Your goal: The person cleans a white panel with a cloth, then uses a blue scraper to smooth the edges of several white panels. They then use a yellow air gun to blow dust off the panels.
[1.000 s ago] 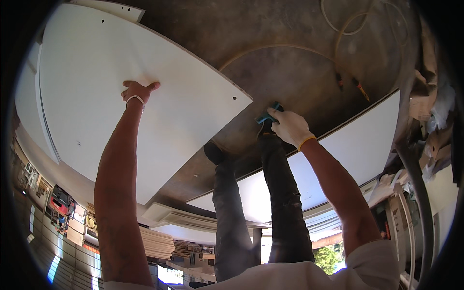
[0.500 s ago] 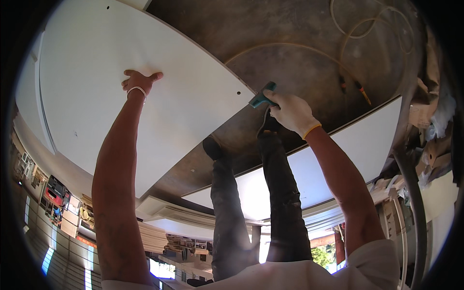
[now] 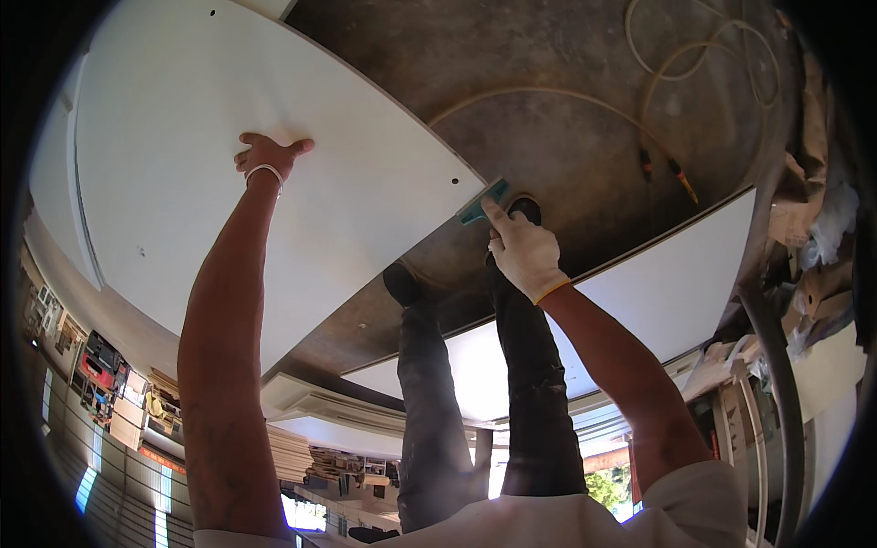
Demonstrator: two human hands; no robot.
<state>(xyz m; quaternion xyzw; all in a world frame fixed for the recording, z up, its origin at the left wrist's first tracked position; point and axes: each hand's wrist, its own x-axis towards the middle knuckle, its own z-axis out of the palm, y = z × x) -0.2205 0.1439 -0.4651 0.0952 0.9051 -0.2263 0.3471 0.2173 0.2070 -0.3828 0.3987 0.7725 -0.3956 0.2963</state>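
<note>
A large white panel [image 3: 356, 210] with small dark holes near its corners fills the left half of the head view. On its face my bare left hand [image 3: 272, 155] lies flat, fingers spread, a white band round the wrist. My right hand [image 3: 527, 254], in a white glove with a yellow cuff, grips a teal T-shaped scraper [image 3: 484, 201]. The scraper's wide head is at the panel's right corner, along the short edge nearest my legs. Whether its blade touches the edge I cannot tell. The glove hides most of the handle.
Behind the panel's right edge, a yellowish air hose [image 3: 548, 92] loops over the dark floor. Another white panel [image 3: 676, 260] lies to the right, beside a grey curved pipe [image 3: 775, 393] and crumpled cardboard [image 3: 793, 219]. My shoes stand near the panel's near edge.
My right hand and the scraper have shifted left and toward me, round the panel's corner to its near edge. The scraper's head has turned. My left hand stays spread on the panel.
</note>
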